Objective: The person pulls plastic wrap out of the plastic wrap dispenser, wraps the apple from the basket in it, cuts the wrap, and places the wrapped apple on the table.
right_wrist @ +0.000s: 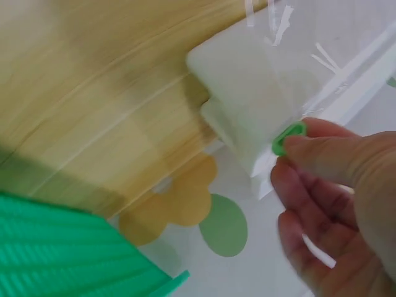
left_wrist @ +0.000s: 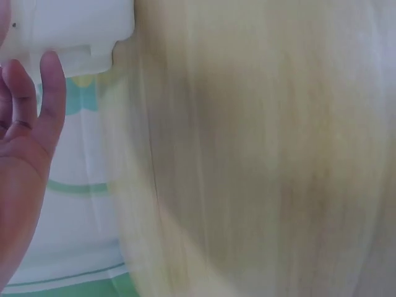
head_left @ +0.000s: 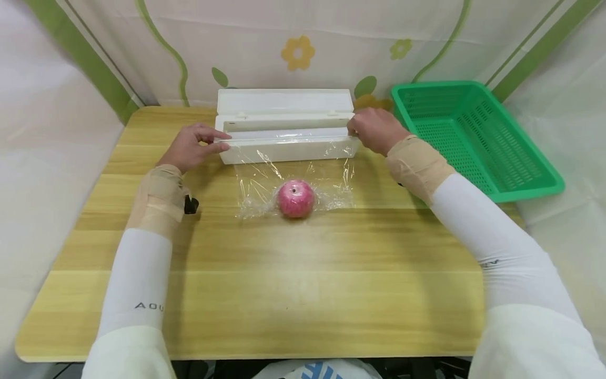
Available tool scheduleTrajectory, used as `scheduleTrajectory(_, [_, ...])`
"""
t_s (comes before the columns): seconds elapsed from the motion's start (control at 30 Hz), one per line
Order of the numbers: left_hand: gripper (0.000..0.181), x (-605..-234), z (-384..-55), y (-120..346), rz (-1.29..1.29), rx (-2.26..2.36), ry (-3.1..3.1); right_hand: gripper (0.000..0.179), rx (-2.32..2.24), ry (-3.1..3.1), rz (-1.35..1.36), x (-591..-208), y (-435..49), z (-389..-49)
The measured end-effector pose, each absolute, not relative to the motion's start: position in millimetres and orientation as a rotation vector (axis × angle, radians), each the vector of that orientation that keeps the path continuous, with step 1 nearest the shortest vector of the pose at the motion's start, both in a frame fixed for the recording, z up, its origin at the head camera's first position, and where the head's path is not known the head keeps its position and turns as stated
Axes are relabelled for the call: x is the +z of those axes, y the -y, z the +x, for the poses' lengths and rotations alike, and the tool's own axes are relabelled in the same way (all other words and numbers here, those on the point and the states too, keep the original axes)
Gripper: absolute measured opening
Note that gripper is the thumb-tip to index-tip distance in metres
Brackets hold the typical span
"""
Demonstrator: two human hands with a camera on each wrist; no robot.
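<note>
A white cling film dispenser [head_left: 291,152] stands near the back of the table with its lid [head_left: 284,101] up. Clear cling film [head_left: 255,181] stretches from it toward the front, bunched around a round pink fruit or vegetable [head_left: 295,199] with a small dark spot on top. The left hand [head_left: 199,145] grips the dispenser's left front corner, thumb low and index finger above. At the right end, the right hand [head_left: 376,129] pinches a small green slider [right_wrist: 289,137] between thumb and index finger, on the dispenser's film edge. Its other fingers curl loosely below.
A green plastic basket [head_left: 527,142] sits at the right back of the wooden table [head_left: 303,295], close to the right forearm. A flower-patterned cloth [head_left: 331,58] hangs behind the table.
</note>
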State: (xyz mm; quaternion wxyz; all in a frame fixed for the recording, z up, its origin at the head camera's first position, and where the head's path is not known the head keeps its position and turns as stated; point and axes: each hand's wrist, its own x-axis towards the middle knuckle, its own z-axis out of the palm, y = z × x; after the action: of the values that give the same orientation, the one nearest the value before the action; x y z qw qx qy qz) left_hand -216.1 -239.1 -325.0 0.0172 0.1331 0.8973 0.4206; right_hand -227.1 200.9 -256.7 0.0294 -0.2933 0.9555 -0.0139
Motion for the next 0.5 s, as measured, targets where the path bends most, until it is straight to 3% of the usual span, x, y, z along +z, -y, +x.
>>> scheduleTrajectory(0.2, [0.050, -322.3, -206.7, 246.7, 0.301, 1.371, -2.726, 0.040, -0.137, -2.891, -0.693, -248.5, -202.6, -217.2])
scheduleTrajectory(0.4, [0.057, -315.4, -182.9, 255.1, 0.067, 1.369, -2.648, 0.028, -0.503, -2.909, -0.311, -245.6, -215.1, -192.0])
scheduleTrajectory(0.5, [0.068, -316.5, -175.2, 246.6, 0.058, 1.347, -2.501, 0.035, -0.723, -2.838, -0.117, -256.5, -219.4, -187.6])
